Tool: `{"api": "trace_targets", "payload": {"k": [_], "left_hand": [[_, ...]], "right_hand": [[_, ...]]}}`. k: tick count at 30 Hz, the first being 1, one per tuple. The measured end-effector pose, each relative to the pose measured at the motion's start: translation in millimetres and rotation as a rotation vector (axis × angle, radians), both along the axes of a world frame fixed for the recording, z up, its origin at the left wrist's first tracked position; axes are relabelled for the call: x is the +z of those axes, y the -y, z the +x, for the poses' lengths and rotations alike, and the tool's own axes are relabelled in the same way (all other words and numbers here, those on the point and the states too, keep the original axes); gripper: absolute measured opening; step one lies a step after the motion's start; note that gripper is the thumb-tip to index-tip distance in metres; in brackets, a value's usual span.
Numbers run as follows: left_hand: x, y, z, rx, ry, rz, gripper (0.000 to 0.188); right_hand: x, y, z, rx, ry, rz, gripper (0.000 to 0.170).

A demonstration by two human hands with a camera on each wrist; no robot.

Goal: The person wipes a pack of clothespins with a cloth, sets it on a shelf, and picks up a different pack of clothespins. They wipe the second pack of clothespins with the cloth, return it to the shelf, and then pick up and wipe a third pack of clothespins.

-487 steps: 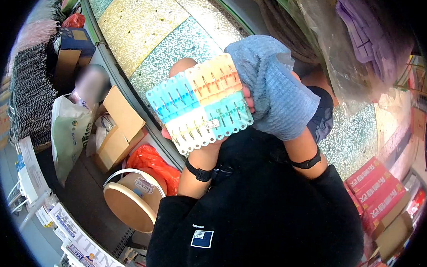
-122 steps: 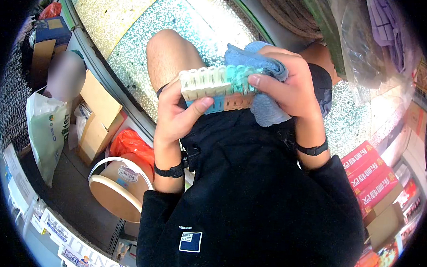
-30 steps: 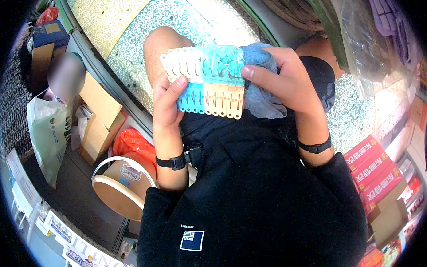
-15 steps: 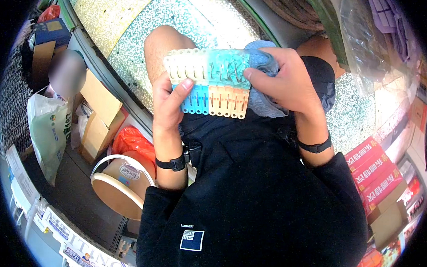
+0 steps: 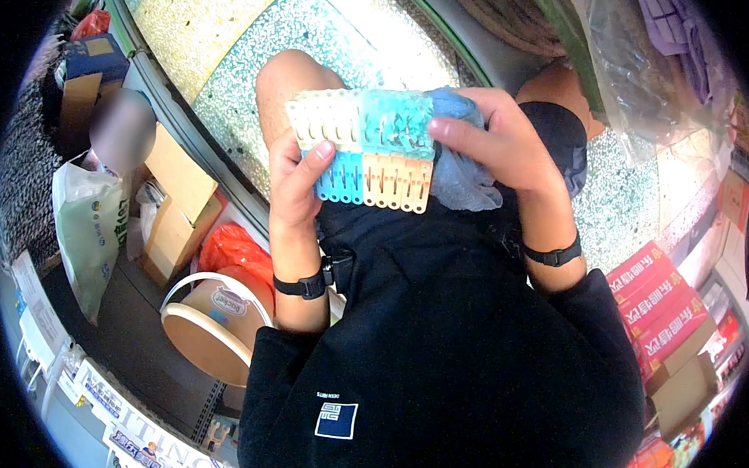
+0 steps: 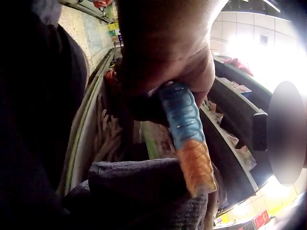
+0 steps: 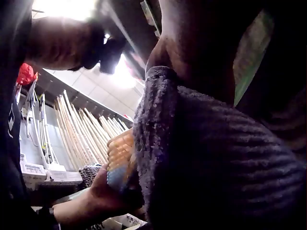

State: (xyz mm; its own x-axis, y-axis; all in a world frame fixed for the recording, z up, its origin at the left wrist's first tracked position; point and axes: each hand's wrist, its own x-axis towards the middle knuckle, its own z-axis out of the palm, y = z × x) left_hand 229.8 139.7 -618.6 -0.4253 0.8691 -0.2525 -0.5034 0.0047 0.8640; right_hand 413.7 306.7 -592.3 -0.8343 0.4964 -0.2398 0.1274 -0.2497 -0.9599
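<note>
My left hand (image 5: 294, 177) grips the left side of a pack of clothes pegs (image 5: 397, 181), its thumb on the front face. White and teal pegs make up the upper row, blue and orange the lower. A grey-blue cloth (image 5: 467, 175) is in my right hand (image 5: 505, 144), bunched against the pack's right end, with the thumb at the teal pegs. In the left wrist view the pack (image 6: 187, 136) is seen edge-on, with the cloth (image 6: 139, 179) beyond it. The cloth (image 7: 225, 143) covers much of the right wrist view and hides most of the right fingers.
At the left stand a beige bucket (image 5: 214, 336), a red plastic bag (image 5: 238, 254), an open cardboard box (image 5: 178, 178) and a white-green bag (image 5: 86, 232). Red cartons (image 5: 656, 306) are stacked at the right. Purple cloth in plastic (image 5: 686, 39) hangs at upper right.
Earlier the pack was held face-up, then tipped edge-on; now its pegs face up again in both rows. Over the last second the cloth has shifted slightly at the pack's right end.
</note>
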Motion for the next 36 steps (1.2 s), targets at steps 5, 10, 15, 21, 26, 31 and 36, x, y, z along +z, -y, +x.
{"api": "trace_targets", "payload": {"k": [5,10,15,21,26,31,36], "left_hand": [[0.0,-0.5,-3.1,-0.076,-0.051,-0.037,0.033],[13.4,-7.1,-4.1,-0.113,-0.21,-0.158,0.031],[15.8,-10.6,-5.4,-0.174,-0.31,-0.172,0.026],[2.6,-20.8,-4.0,-0.171,-0.186,-0.175,0.026],[-5.3,-21.6,-6.7,-0.192,-0.16,-0.159,0.027],[-4.5,-24.4,-13.5,-0.13,-0.191,-0.109,0.026],[42.1,-31.5,-46.5,-0.063,-1.119,0.179,0.028]], "right_hand": [[-7.5,3.4,-0.6,0.026,-0.009,0.038,0.03],[-3.4,4.5,-1.0,0.049,0.017,0.189,0.033],[-10.7,11.6,-3.6,-0.06,0.141,0.366,0.032],[-21.6,12.6,1.3,-0.1,0.193,0.186,0.03],[-18.9,11.0,0.4,-0.115,0.145,0.233,0.029],[-19.9,6.6,-1.2,-0.171,0.124,0.16,0.031],[-20.7,-8.9,6.1,-0.285,0.119,0.138,0.025]]}}
